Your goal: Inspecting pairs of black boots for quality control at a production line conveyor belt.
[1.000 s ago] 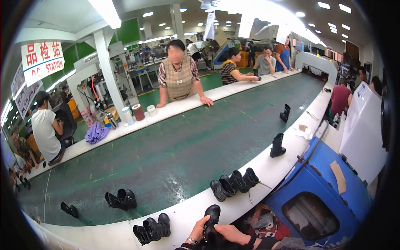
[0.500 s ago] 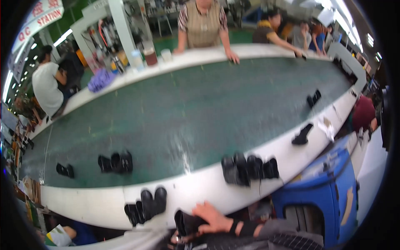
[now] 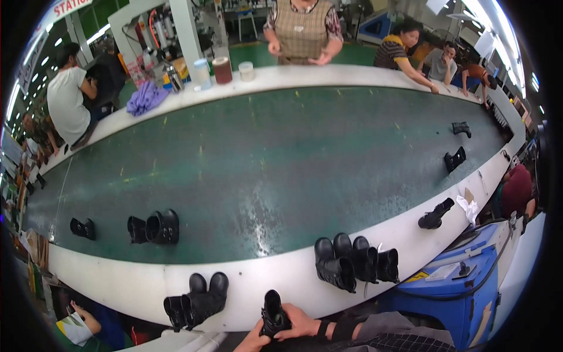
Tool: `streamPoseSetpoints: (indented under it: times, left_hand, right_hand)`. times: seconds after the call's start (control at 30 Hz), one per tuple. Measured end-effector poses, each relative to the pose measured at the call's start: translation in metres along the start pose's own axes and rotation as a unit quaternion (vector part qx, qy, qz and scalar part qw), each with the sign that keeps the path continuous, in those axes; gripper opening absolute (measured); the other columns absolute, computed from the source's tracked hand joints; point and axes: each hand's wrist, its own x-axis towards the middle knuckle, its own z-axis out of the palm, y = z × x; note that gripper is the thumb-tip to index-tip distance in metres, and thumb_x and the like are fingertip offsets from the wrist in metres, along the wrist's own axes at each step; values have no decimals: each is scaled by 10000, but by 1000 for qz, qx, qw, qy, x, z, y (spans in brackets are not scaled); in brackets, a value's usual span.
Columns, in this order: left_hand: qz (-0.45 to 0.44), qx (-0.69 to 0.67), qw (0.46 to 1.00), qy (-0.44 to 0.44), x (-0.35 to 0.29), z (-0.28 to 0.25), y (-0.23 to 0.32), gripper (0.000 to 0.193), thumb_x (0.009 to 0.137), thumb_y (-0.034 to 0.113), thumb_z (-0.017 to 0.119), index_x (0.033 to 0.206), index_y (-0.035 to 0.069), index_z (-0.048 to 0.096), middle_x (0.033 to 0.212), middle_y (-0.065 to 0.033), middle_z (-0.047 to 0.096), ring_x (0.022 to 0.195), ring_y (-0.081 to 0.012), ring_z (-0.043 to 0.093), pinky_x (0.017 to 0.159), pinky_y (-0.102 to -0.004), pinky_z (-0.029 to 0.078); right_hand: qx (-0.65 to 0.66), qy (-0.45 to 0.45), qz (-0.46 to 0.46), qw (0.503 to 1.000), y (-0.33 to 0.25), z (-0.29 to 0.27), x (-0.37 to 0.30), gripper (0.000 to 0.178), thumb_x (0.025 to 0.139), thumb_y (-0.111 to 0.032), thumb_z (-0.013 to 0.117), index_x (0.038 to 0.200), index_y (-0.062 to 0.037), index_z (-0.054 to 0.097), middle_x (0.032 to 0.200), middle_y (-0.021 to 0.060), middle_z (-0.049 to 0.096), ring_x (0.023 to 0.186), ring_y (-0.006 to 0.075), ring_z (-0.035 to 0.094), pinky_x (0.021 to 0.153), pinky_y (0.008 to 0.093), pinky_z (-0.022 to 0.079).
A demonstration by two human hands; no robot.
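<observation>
Between my two hands, at the near edge of the white ledge, is a small black boot [image 3: 272, 311]. Its dark opening seems to face up, and straps or laces show lower down. My right hand [image 3: 300, 321] grips its right side. Closed on its lower left part is my left hand [image 3: 253, 340], partly cut off by the picture's lower edge. To the left, a group of black boots [image 3: 205, 300] stands on the ledge. Another group of black boots [image 3: 340, 264] is to the right.
The white ledge [image 3: 129, 281] borders a wide green belt [image 3: 234, 158] carrying a few boots [image 3: 161, 227]. A single boot [image 3: 435, 215] and a white cloth [image 3: 467, 208] lie further right. A blue machine [image 3: 451, 299] stands near right. Several people are along the far side.
The boot in my hands has turned more upright, and my left hand now shows on it. My right fingers have closed in. The person opposite has lifted both hands off the far ledge.
</observation>
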Motion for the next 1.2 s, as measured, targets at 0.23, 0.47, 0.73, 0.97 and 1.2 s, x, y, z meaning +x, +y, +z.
streamPoseSetpoints:
  times: [0.23,0.47,0.73,0.97,1.2]
  left_hand:
    - [12,428,895,123,-3,9,-13,539,668,213,783,1086,31,496,920,-51,566,830,-158,564,720,-317,478]
    - [-57,419,898,121,-9,13,-31,740,697,298,779,1219,7,342,1080,-158,559,968,-250,595,826,-366,478]
    - [-39,337,932,131,-24,-18,-78,799,695,310,793,1268,22,316,1130,-171,545,997,-240,587,861,-362,474]
    - [-58,327,934,132,41,-38,-58,773,693,274,789,1263,22,332,1090,-129,528,961,-197,553,831,-332,461]
    - [-33,284,952,110,103,-30,-10,711,694,230,769,1241,25,364,1036,-109,533,890,-183,546,774,-313,459]
  right_hand:
    - [-5,22,-110,994,11,8,4,671,669,-595,631,980,-8,537,870,166,524,814,361,500,752,404,400]
    - [11,13,-120,993,25,13,-2,692,653,-647,627,953,-25,572,847,121,589,745,308,573,686,396,404]
    - [41,5,-116,992,32,16,1,714,639,-727,582,925,-73,582,837,70,584,700,258,557,682,369,368]
    - [34,-53,-96,993,35,17,8,540,697,-532,617,995,-85,564,953,111,601,850,313,584,719,413,424]
    - [3,-10,-7,1000,29,-2,44,539,722,-555,590,950,-67,572,894,119,605,802,307,587,691,403,438]
